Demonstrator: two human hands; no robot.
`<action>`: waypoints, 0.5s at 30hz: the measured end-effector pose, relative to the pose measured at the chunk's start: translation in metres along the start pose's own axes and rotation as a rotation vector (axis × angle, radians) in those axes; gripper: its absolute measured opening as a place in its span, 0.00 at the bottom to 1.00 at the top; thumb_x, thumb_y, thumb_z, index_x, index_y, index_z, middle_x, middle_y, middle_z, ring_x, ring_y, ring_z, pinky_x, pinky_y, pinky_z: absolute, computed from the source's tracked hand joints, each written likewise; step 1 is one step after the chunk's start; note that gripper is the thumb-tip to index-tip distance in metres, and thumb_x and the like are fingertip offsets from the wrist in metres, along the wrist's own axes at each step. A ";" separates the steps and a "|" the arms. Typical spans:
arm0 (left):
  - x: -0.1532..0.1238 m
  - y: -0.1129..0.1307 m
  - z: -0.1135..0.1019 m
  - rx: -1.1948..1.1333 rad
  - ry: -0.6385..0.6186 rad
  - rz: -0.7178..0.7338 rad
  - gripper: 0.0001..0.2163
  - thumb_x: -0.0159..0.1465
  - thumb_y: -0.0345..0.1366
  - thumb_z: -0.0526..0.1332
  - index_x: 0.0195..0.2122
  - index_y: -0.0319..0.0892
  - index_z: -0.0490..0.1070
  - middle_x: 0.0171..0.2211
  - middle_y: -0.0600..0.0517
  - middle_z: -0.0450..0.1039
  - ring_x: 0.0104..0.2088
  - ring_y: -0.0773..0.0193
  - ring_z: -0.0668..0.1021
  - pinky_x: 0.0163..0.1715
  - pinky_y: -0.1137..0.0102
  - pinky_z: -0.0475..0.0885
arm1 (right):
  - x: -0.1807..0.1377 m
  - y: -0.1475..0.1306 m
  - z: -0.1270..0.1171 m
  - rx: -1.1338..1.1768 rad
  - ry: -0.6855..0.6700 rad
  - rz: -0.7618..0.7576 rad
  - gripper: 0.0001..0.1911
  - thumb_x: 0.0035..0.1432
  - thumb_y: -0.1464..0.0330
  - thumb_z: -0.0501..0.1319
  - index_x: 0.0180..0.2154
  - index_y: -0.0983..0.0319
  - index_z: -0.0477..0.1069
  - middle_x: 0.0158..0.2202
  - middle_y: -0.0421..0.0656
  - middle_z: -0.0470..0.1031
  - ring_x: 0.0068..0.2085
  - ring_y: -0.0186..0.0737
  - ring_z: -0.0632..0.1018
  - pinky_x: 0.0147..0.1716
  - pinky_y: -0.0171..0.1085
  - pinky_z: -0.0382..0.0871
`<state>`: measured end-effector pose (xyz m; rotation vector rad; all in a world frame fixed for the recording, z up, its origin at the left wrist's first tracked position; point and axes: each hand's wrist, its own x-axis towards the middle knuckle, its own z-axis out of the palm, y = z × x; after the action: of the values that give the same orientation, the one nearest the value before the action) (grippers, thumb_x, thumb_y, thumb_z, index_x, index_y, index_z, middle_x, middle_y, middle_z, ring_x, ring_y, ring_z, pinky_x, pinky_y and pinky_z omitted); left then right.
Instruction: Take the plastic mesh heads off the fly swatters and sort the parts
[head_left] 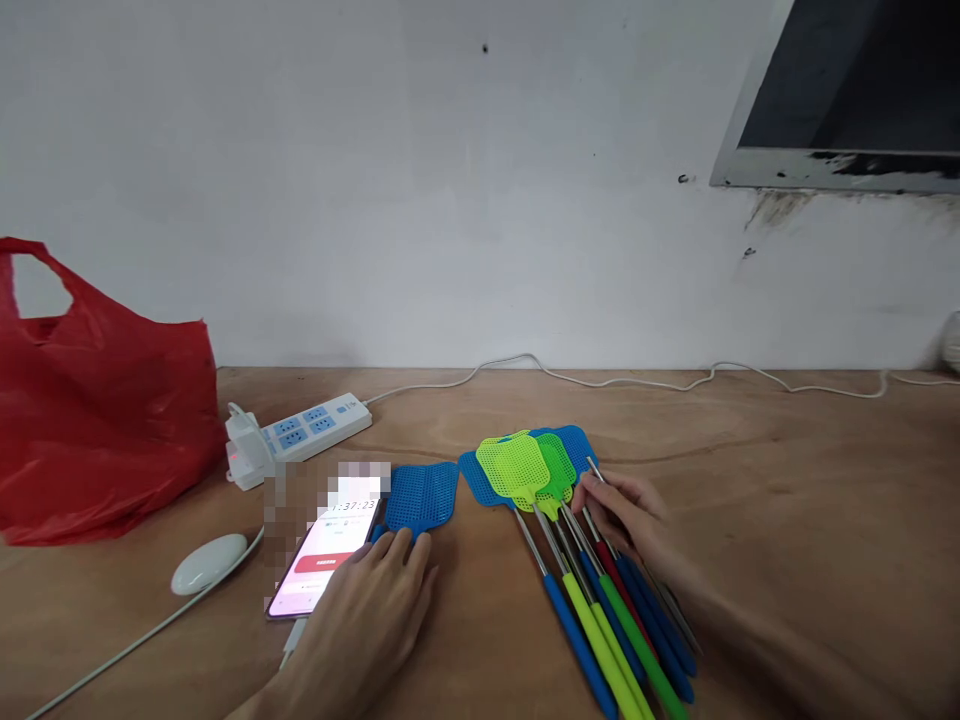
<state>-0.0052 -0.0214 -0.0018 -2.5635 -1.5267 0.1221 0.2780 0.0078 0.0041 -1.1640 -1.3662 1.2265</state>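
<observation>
Blue mesh fly swatter heads (pixel 422 497) lie on the wooden table beside the phone. My left hand (pixel 375 600) rests over their lower edge, palm down, thumb apart; whatever is under its fingertips is hidden. To the right, a thin metal rod (pixel 594 468) is pinched in the fingers of my right hand (pixel 626 515), its upper tip bare. Close by, several fly swatters with metal shafts lie in a fanned bundle. Their overlapping heads include a yellow-green one (pixel 517 467), a green one (pixel 559 465) and blue ones (pixel 577 445). Blue, yellow-green, green (pixel 637 640) and red grips point toward me.
A lit phone (pixel 322 560) lies left of my left hand, with a cable below it. Behind it are a white power strip (pixel 322 425) and a red plastic bag (pixel 112 430). A white mouse-shaped object (pixel 210 563) sits at the left. A thin cord (pixel 622 382) runs along the wall.
</observation>
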 end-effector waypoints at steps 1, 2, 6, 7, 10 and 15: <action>0.000 0.000 -0.001 0.000 0.015 0.014 0.15 0.71 0.27 0.47 0.43 0.40 0.74 0.39 0.42 0.77 0.37 0.47 0.79 0.37 0.55 0.74 | 0.000 -0.002 0.000 0.058 0.004 0.023 0.23 0.60 0.48 0.58 0.27 0.61 0.72 0.12 0.30 0.52 0.15 0.29 0.51 0.16 0.33 0.45; 0.001 0.001 -0.002 -0.011 0.032 0.028 0.14 0.71 0.28 0.47 0.43 0.41 0.74 0.39 0.43 0.76 0.37 0.47 0.79 0.38 0.55 0.74 | 0.001 -0.004 0.000 0.121 0.015 0.048 0.23 0.60 0.49 0.59 0.26 0.61 0.72 0.12 0.30 0.53 0.14 0.29 0.51 0.16 0.33 0.45; 0.007 0.007 -0.007 -0.118 0.062 0.086 0.12 0.71 0.30 0.48 0.42 0.42 0.72 0.41 0.44 0.75 0.39 0.49 0.78 0.41 0.54 0.73 | 0.001 -0.006 0.003 0.326 0.128 0.124 0.22 0.55 0.50 0.62 0.24 0.61 0.70 0.14 0.33 0.58 0.16 0.29 0.57 0.16 0.31 0.50; 0.009 0.008 -0.007 -0.156 0.063 0.099 0.12 0.72 0.31 0.48 0.42 0.42 0.72 0.41 0.44 0.75 0.39 0.49 0.78 0.41 0.54 0.72 | 0.001 -0.005 0.004 0.348 0.160 0.133 0.22 0.54 0.49 0.63 0.24 0.61 0.70 0.16 0.34 0.60 0.17 0.30 0.59 0.16 0.31 0.51; 0.012 0.010 -0.009 -0.290 0.056 0.119 0.13 0.73 0.32 0.46 0.39 0.43 0.70 0.39 0.46 0.75 0.39 0.52 0.77 0.40 0.58 0.71 | 0.000 -0.003 0.008 0.372 0.229 0.145 0.23 0.51 0.48 0.65 0.24 0.61 0.69 0.20 0.34 0.61 0.19 0.28 0.56 0.15 0.29 0.47; 0.012 0.012 -0.008 -0.465 0.099 0.167 0.15 0.73 0.32 0.43 0.36 0.44 0.68 0.36 0.49 0.75 0.37 0.55 0.77 0.37 0.62 0.67 | -0.003 0.001 0.015 0.401 0.129 0.122 0.23 0.52 0.47 0.67 0.27 0.61 0.69 0.18 0.32 0.57 0.18 0.26 0.55 0.13 0.27 0.46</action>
<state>0.0118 -0.0168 0.0046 -2.9918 -1.4395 -0.3801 0.2633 0.0033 0.0018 -1.0296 -0.9111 1.4084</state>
